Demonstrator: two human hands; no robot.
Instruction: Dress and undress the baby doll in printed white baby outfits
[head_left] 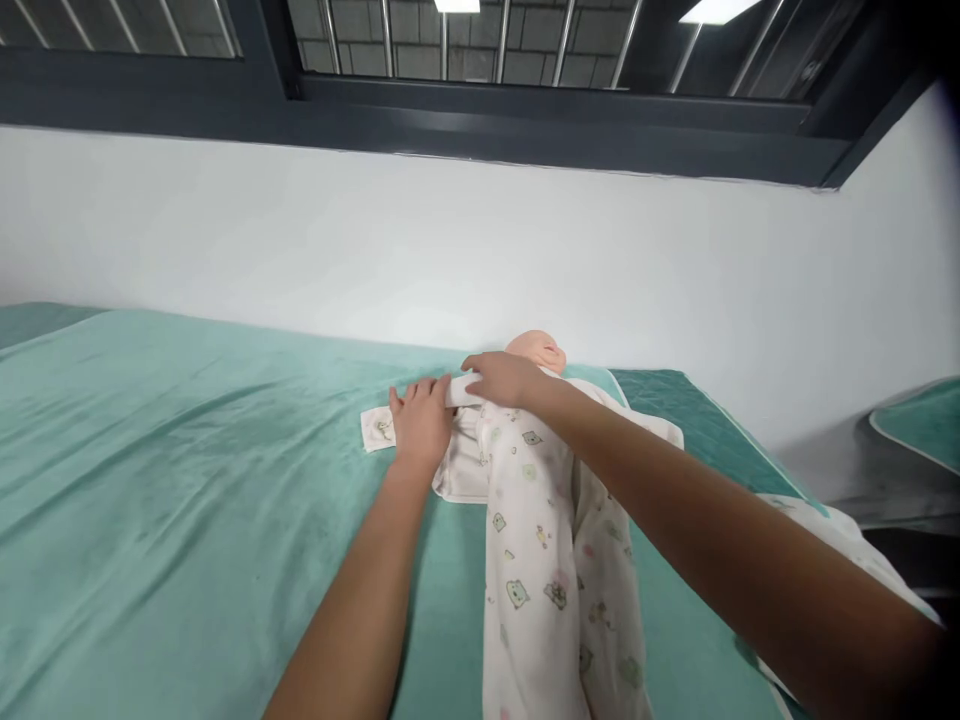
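A baby doll [534,345] lies on its back on the bed, its head toward the wall and its body mostly covered by white printed baby clothes [525,520]. One sleeve [379,428] stretches out to the left. Over that sleeve lies my left hand [422,420], its fingers apart and laid forward across the cloth. My right hand [504,379] is beside the doll's head near the shoulder, thumb and fingers closed around a plain white part of the sleeve [463,390]. The doll's arm is hidden, and my right forearm crosses above its chest.
A green sheet [187,480] with wrinkles covers the bed. Behind it rise a white wall [337,240] and a dark window frame [480,130] with bars. More white printed cloth [832,530] lies at the right edge, near another green padded surface [922,420].
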